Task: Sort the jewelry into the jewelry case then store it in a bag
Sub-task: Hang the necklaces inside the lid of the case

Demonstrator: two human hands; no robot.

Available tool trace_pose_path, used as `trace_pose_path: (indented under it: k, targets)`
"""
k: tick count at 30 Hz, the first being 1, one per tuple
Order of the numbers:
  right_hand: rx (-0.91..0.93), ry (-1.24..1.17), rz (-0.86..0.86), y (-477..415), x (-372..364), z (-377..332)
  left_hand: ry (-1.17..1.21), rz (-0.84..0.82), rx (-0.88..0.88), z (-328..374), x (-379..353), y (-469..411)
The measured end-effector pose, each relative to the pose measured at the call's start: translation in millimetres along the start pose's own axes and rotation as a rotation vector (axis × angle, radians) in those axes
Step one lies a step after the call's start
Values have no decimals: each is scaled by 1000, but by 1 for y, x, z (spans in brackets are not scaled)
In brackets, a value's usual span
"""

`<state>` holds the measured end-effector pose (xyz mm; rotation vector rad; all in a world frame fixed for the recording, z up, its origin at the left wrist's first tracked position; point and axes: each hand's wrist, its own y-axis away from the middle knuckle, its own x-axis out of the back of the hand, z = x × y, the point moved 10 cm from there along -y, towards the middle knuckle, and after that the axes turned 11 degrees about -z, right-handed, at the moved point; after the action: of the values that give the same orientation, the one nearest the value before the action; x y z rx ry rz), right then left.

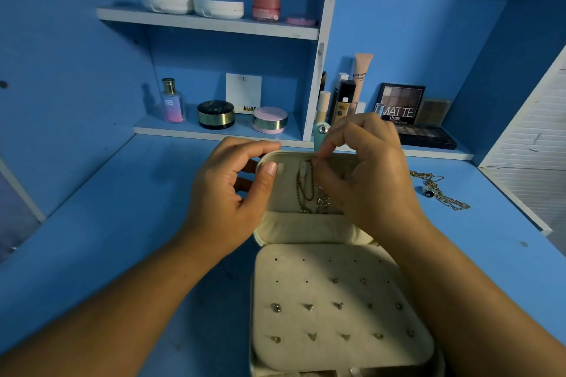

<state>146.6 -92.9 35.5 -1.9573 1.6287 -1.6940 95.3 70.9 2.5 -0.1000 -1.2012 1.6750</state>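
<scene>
Dim, blue-tinted light, soft shadows, wide-angle bending at the edges, slight blur.

Left of the left hand [232, 193] the desk [122, 239] lies open, the widest way in. Between the hands there is barely a gap: the left grips the raised lid of the jewelry case [306, 228], and the right hand [367, 174] pinches the dark chain [301, 187] hung there. Right of the right hand sprawls a gold necklace [441, 190], with a white slatted panel [533, 138] beyond. Behind both hands, a shelf [183, 131] of cosmetics and a palette [425, 136] wall things off.
</scene>
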Motion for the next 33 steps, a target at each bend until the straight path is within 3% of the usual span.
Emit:
trace_pose_path:
  k: [8, 12, 18, 26, 33]
  targets:
    - [64, 19, -100, 1, -2, -3, 15, -7, 36, -5, -2, 0]
    - [153, 166, -157, 2, 2, -14, 16, -3, 55, -10, -2, 1]
    - [127, 368, -487, 12, -38, -18, -5, 66, 124, -18, 3, 4]
    - [77, 200, -704, 22, -62, -15, 23, 42, 322, -43, -3, 9]
    - [-103, 48, -581, 8, -36, 33, 4, -197, 587, -78, -29, 20]
